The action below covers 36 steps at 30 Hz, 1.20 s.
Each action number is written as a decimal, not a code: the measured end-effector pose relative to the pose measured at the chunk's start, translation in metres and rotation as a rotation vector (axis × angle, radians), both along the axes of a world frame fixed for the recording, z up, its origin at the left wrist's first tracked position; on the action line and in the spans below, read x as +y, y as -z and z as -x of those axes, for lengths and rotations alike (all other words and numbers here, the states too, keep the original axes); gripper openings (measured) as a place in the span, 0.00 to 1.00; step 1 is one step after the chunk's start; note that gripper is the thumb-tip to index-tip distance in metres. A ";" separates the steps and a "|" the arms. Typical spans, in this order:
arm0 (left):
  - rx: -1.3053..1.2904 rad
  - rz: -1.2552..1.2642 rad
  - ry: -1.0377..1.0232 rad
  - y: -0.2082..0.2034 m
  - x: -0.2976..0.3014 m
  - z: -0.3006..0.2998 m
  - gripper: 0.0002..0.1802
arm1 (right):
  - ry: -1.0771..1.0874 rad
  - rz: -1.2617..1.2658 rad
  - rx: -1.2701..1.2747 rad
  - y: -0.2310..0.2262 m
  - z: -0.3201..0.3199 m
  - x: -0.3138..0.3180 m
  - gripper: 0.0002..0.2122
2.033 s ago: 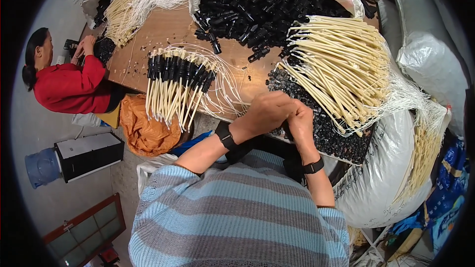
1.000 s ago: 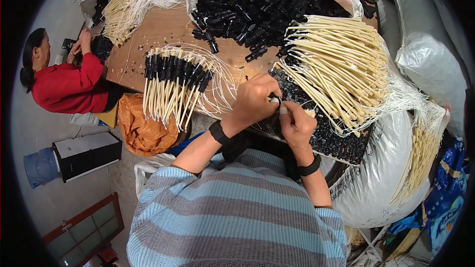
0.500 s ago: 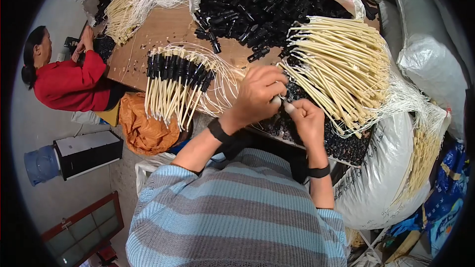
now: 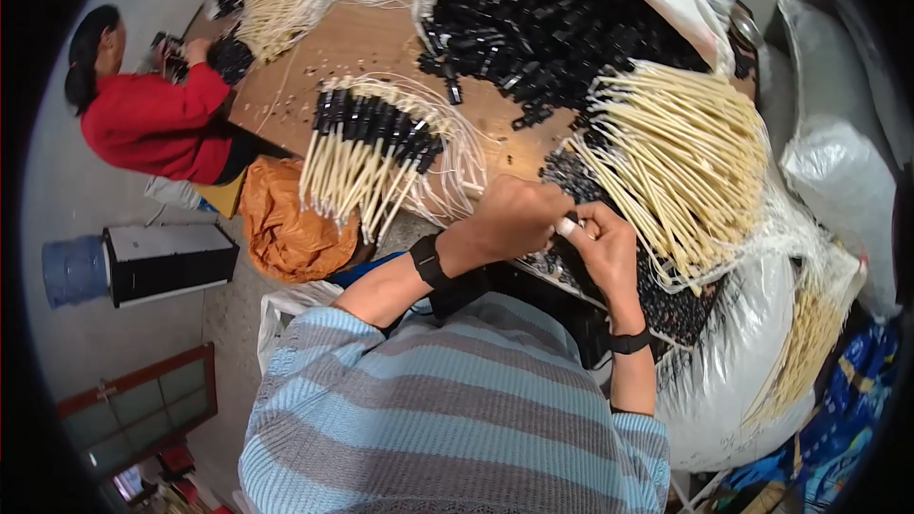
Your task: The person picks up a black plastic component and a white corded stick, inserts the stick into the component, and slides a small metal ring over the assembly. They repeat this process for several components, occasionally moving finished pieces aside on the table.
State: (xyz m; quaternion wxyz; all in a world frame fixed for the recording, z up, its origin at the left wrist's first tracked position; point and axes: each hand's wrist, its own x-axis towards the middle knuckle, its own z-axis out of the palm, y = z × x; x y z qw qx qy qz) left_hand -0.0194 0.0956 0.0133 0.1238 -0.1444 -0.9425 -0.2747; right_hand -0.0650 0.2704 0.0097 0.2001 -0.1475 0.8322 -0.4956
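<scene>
My left hand (image 4: 519, 217) is closed, its knuckles turned up and the fingers' contents mostly hidden. Against it, my right hand (image 4: 609, 246) pinches with thumb and fingers, with a white covering on the thumb tip. A small dark bit shows where the two meet; its kind is hidden. Left of the hands lies a row of cream tubes with black plastic connectors (image 4: 367, 133) and thin white cords. To the right is a large bundle of plain cream tubes (image 4: 681, 167) with white cords. Small black pieces (image 4: 571, 176) are heaped by my hands.
A white sack (image 4: 700, 19) spills black connectors (image 4: 533, 29) onto the brown table (image 4: 357, 43). A person in red (image 4: 157, 124) works at the far left. An orange bag (image 4: 290, 219) sits below the table's left edge. Full white sacks (image 4: 728, 371) stand at the right.
The view has shifted, so the table things appear further right. My hands have come closer together, and the left has turned its knuckles up over what it holds.
</scene>
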 end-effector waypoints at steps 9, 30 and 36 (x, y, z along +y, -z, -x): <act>0.323 0.136 -0.450 -0.015 -0.098 -0.029 0.12 | 0.025 0.151 0.701 -0.014 0.010 -0.021 0.04; -0.010 0.043 -0.378 0.069 -0.057 0.084 0.10 | 0.062 -0.597 0.758 0.024 0.020 0.054 0.05; -0.140 -0.266 -0.291 0.062 -0.058 0.061 0.23 | 0.005 -0.247 0.792 0.009 0.020 0.045 0.06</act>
